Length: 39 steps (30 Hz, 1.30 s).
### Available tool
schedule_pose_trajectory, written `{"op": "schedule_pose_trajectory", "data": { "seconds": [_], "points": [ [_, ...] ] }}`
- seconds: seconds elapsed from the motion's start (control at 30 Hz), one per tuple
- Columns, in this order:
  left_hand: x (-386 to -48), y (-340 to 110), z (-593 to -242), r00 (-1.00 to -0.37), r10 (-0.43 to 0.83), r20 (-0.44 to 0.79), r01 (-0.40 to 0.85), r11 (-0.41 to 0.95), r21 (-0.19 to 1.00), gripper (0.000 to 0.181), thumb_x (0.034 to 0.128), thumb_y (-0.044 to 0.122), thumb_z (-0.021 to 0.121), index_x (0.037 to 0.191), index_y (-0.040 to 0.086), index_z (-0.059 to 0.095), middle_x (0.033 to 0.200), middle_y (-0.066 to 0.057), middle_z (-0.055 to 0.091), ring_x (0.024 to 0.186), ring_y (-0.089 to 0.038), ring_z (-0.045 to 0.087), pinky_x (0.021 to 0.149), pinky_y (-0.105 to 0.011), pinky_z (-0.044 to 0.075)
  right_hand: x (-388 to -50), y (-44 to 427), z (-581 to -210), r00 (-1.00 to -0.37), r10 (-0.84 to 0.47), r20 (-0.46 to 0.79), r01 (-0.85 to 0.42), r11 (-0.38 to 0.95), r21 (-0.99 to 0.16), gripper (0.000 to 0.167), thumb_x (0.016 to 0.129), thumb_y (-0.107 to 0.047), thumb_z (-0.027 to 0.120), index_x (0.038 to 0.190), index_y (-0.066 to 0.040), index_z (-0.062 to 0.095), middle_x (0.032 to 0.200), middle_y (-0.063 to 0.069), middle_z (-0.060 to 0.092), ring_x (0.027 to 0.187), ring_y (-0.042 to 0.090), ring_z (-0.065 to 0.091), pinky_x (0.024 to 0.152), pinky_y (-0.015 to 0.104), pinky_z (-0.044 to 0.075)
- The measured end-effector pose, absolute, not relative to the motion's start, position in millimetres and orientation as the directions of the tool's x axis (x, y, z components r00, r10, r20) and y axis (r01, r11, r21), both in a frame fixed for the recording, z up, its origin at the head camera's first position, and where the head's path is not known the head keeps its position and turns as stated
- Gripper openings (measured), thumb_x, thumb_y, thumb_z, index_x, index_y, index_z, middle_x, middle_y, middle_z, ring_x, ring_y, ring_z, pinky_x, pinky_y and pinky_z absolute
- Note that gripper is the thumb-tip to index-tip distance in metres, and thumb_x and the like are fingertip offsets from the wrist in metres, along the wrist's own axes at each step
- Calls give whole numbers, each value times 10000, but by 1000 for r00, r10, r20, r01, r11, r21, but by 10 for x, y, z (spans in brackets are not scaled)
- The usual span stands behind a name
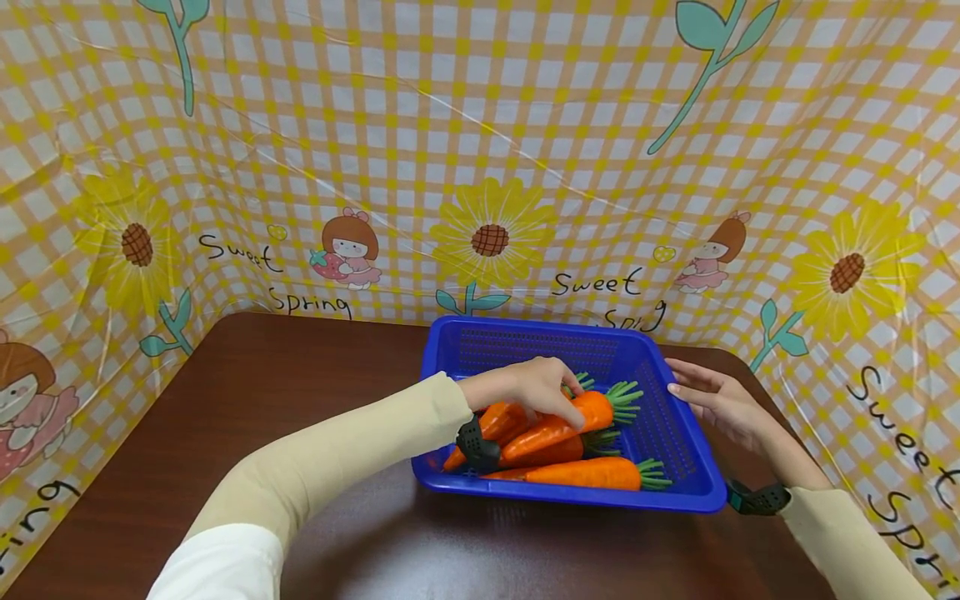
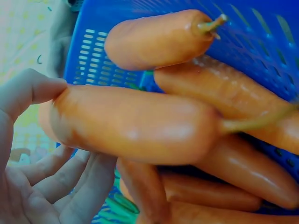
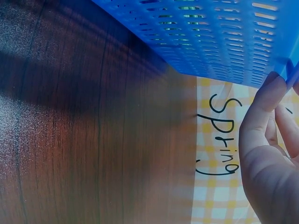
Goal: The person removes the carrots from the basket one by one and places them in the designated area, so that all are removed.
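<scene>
Checked cloth [image 1: 405, 125] backs the tabletop [image 1: 337, 367]; L grip [image 1: 534, 390] pinches a carrot [image 1: 546, 437] in the blue basket [image 1: 570, 495], R grip [image 1: 733, 410] pinches its rim [image 1: 701, 450]. Prob. mid-pick; next move likely needs a steady lift.

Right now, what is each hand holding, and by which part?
Left hand: a carrot, near its thick, leafy end. Right hand: the blue basket, by its right rim.

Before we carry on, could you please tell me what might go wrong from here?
The left hand grips one carrot near its leafy end, so the tapered end might dip. Moving it could also shift the carrots beneath. The right hand holds the blue basket by one side of its rim, so an uneven tug might tilt it.
</scene>
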State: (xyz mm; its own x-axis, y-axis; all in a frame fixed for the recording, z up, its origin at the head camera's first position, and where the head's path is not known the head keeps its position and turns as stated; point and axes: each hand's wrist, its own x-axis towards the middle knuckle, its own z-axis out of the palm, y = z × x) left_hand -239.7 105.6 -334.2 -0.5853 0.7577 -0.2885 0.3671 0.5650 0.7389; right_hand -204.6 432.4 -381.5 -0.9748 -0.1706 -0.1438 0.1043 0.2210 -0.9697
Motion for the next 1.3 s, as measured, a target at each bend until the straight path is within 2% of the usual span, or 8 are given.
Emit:
{"op": "schedule_pose_trajectory", "data": {
  "seconds": [0.17,0.23,0.33,0.43,0.6,0.83,1.03,1.3],
  "points": [
    [-2416,965,-3274,-617,739,-271,308,544,780,502,829,233,731,1297,114,595,440,63,349,386,-65,337,544,-273,557,-2023,4313,-3810,-976,-162,-147,108,230,-967,510,973,-152,566,1452,-122,394,1106,-185,633,949,39,669,787,223,571],
    [-2425,920,-3237,-630,730,-265,283,533,797,509,825,234,734,1299,114,592,475,53,402,403,-67,358,564,-279,564,-2017,4308,-3806,-976,-159,-152,112,236,-965,521,972,-159,568,1458,-122,387,1105,-188,628,946,40,669,786,224,571],
    [-2437,849,-3192,-640,727,-246,260,507,822,522,823,237,735,1305,108,582,615,40,526,487,-80,463,603,-303,579,-2013,4302,-3801,-975,-159,-155,114,241,-964,539,972,-163,568,1470,-109,368,1108,-186,622,946,40,667,787,225,571],
    [-2448,772,-3165,-649,727,-223,245,478,844,541,822,241,735,1316,95,572,859,9,662,652,-111,589,637,-318,594,-2011,4303,-3802,-975,-158,-157,116,240,-964,548,973,-163,567,1476,-104,359,1110,-191,619,948,38,666,788,223,570],
    [-2458,642,-3125,-673,714,-194,224,446,866,551,827,237,728,1331,89,561,1066,-71,701,783,-152,643,623,-307,591,-2004,4310,-3806,-975,-155,-160,118,249,-961,576,976,-161,561,1494,-84,323,1112,-206,616,949,33,665,789,221,569],
    [-2480,486,-3088,-710,683,-170,184,413,892,568,829,229,732,1341,71,543,1002,-64,673,761,-148,637,616,-316,594,-1995,4320,-3808,-974,-166,-153,113,230,-967,552,980,-145,549,1488,-98,339,1128,-197,615,960,38,665,792,217,568],
    [-2469,356,-3120,-749,645,-152,155,393,906,566,828,237,737,1339,93,542,1048,-77,670,826,-157,657,626,-324,596,-1995,4313,-3809,-973,-180,-146,109,197,-974,525,980,-119,543,1473,-106,362,1131,-184,627,967,46,667,798,220,567],
    [-2436,225,-3155,-789,601,-127,129,364,923,587,821,238,737,1345,76,528,1028,-92,679,808,-165,682,636,-335,600,-2004,4309,-3794,-975,-175,-138,100,210,-973,509,980,-123,545,1462,-113,383,1129,-189,626,966,33,663,795,214,566]
  ]
}}
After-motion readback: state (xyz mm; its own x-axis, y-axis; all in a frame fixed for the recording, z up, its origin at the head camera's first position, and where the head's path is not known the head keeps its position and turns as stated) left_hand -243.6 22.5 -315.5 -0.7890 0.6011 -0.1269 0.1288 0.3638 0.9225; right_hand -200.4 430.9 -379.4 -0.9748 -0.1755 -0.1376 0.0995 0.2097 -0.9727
